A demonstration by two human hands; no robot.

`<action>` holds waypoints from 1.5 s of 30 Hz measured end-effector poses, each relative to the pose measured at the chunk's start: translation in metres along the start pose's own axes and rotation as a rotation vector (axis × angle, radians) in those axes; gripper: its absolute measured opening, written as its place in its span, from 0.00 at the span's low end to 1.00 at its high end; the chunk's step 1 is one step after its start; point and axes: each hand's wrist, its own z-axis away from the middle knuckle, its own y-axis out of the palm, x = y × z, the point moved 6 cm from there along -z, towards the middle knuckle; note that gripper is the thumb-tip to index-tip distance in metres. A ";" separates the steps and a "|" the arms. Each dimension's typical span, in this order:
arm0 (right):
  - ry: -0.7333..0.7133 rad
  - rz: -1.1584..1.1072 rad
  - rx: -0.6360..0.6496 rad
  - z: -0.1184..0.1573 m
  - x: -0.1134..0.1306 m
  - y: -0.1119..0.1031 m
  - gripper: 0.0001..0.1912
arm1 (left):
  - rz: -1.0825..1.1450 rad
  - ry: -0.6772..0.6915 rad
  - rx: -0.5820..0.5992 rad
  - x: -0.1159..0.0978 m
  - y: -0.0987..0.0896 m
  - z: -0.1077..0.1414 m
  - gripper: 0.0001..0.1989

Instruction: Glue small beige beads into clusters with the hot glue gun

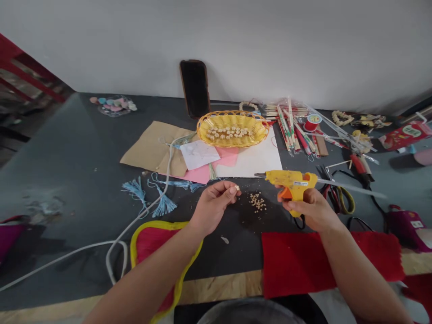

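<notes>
My left hand [214, 208] hovers over the dark table top, pinching a small pale bead [236, 187] between thumb and fingertips. My right hand [310, 209] grips a yellow hot glue gun [290, 184] with an orange trigger, its nozzle pointing left towards the bead. A thin glue stick or rod [351, 188] extends right from the gun's rear. Between the hands, a little below them, lies a scattered heap of similar beads [258, 202]. Neither hand touches the heap.
A yellow woven basket [232, 129] holds more beads on white and pink paper. Blue tassels [164, 204], a white cord [114, 256], red felt [324, 265], scissors [339, 200] and bundled sticks [293, 128] surround the hands. A phone [195, 88] leans against the wall.
</notes>
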 end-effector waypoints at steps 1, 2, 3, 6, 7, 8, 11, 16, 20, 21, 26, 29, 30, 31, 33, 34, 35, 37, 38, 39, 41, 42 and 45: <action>-0.010 0.024 0.004 0.000 0.000 0.000 0.17 | -0.004 0.002 -0.007 0.000 -0.001 0.000 0.11; -0.028 0.040 0.006 0.001 0.000 0.002 0.18 | -0.009 0.006 -0.012 -0.001 -0.001 0.000 0.11; -0.052 0.049 0.011 0.002 0.002 0.003 0.18 | -0.015 0.012 -0.015 -0.001 -0.002 0.000 0.11; -0.118 0.091 0.046 0.006 0.006 0.013 0.15 | -0.054 0.033 -0.027 -0.001 -0.006 -0.001 0.11; -0.133 0.117 0.061 0.008 0.007 0.016 0.15 | -0.070 0.040 -0.035 0.000 -0.007 -0.001 0.11; -0.145 0.144 0.075 0.009 0.008 0.019 0.15 | -0.084 0.045 -0.042 0.000 -0.007 -0.001 0.11; -0.168 0.207 0.098 0.011 0.008 0.025 0.15 | -0.115 0.053 -0.047 0.000 -0.008 -0.001 0.12; -0.187 0.290 0.108 0.011 0.007 0.029 0.16 | -0.130 0.057 -0.026 0.000 -0.006 0.000 0.13; -0.184 0.329 0.122 0.011 0.006 0.030 0.18 | -0.147 0.058 -0.006 0.001 -0.005 0.001 0.13; -0.181 0.341 0.122 0.010 0.006 0.030 0.19 | -0.151 0.058 -0.002 0.001 -0.005 0.001 0.13; -0.185 0.370 0.116 0.010 0.003 0.028 0.18 | -0.154 0.048 -0.002 0.001 -0.004 0.001 0.13; -0.196 0.376 0.126 0.010 0.002 0.028 0.17 | -0.163 0.054 0.009 0.000 -0.004 0.001 0.13; -0.198 0.378 0.127 0.010 0.002 0.027 0.17 | -0.166 0.057 0.015 0.000 -0.004 0.001 0.13; -0.199 0.377 0.126 0.010 0.002 0.027 0.16 | -0.166 0.059 0.018 0.000 -0.004 0.001 0.13; -0.194 0.373 0.127 0.010 0.002 0.027 0.16 | -0.165 0.060 0.018 0.000 -0.004 0.001 0.13; -0.191 0.372 0.129 0.010 0.002 0.027 0.16 | -0.164 0.062 0.018 0.000 -0.004 0.001 0.13; -0.188 0.372 0.130 0.010 0.003 0.027 0.17 | -0.163 0.063 0.019 0.000 -0.004 0.001 0.13; -0.190 0.378 0.132 0.009 0.004 0.028 0.17 | -0.162 0.067 0.023 0.000 -0.004 0.001 0.13; -0.194 0.385 0.134 0.009 0.005 0.029 0.17 | -0.162 0.068 0.025 0.000 -0.004 0.001 0.13; -0.198 0.392 0.133 0.009 0.006 0.029 0.17 | -0.164 0.068 0.026 0.000 -0.004 0.001 0.13; -0.202 0.396 0.131 0.009 0.008 0.030 0.17 | -0.170 0.067 0.024 0.000 -0.003 0.001 0.13; -0.203 0.396 0.131 0.009 0.008 0.030 0.17 | -0.172 0.066 0.023 0.000 -0.003 0.001 0.13; -0.203 0.399 0.131 0.009 0.008 0.031 0.19 | -0.164 0.062 0.022 0.000 -0.003 0.001 0.13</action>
